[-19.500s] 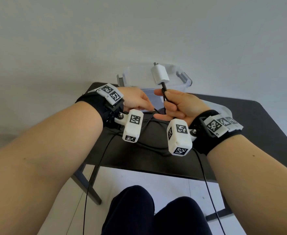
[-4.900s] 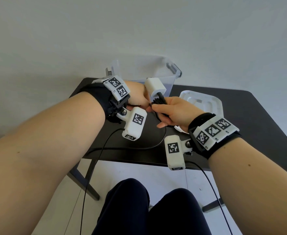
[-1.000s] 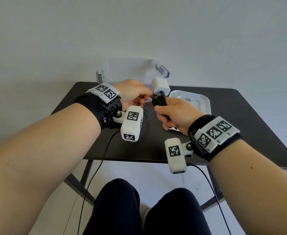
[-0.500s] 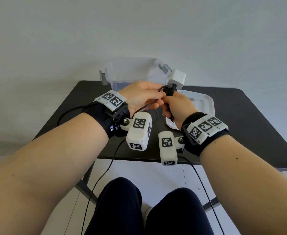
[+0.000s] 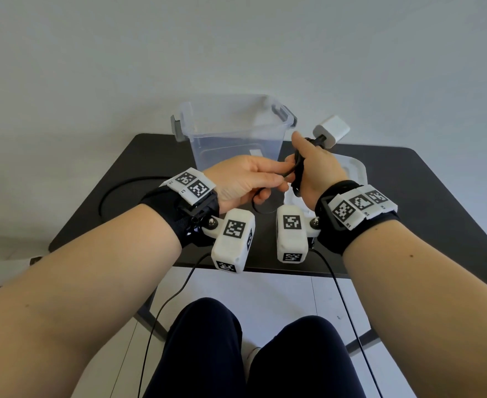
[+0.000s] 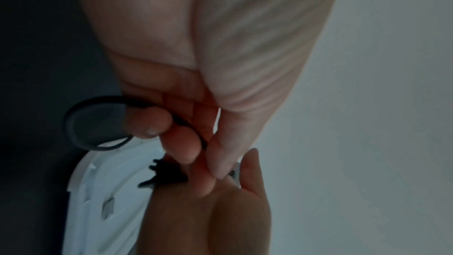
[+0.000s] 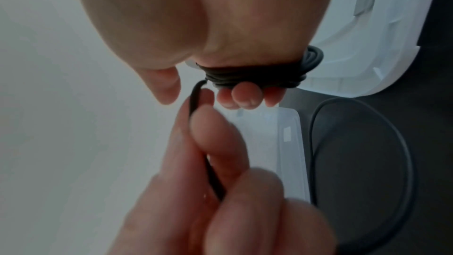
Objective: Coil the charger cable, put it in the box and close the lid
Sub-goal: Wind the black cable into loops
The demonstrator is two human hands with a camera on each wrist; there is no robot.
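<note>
My right hand (image 5: 312,170) grips a bundle of coiled black cable (image 7: 257,77), with the white charger plug (image 5: 331,134) sticking up and to the right above its thumb. My left hand (image 5: 253,179) pinches the loose strand of the cable (image 7: 196,100) between thumb and fingers, right beside the bundle. A slack loop of cable (image 6: 81,123) hangs below the left fingers. More loose cable (image 5: 113,193) curves over the left part of the black table (image 5: 409,196). The clear plastic box (image 5: 233,133) stands open behind the hands. Its white lid (image 5: 354,170) lies flat to the right, partly hidden by my right hand.
The box stands at the table's far edge against a plain wall. Thin black leads (image 5: 161,311) hang from both wrist cameras down over the table's near edge. The person's knees (image 5: 253,354) in dark trousers are below the table edge.
The right hand has tilted the plug further right and lifted it. The left hand still feeds the strand at the bundle. The head view has shifted slightly nearer.
</note>
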